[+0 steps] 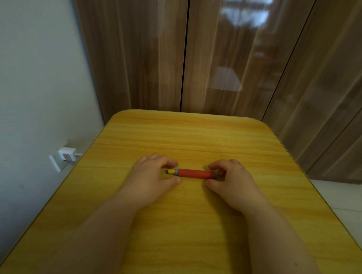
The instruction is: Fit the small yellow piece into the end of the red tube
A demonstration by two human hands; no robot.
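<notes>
Two bare forearms enter from the near edge of a yellow wood-grain table (193, 229) and converge toward its middle. The left hand (152, 176) rests palm-down, thumb and curled fingers spread loosely around the left end of the red tube (195, 173) without gripping it. The right hand (234, 181) mirrors this pose at the tube's right end, thumb tip on the table just beside it, fingers arched above; whether they touch the tube cannot be told. The red tube lies flat on the table between both hands, a blue ring at each end. The small yellow piece (171, 172) projects from its left end, seated in the opening. Beyond the table stand brown wood-grain panels (138, 53); at left, a white wall (34, 70) carries a plugged-in charger (67, 154).
</notes>
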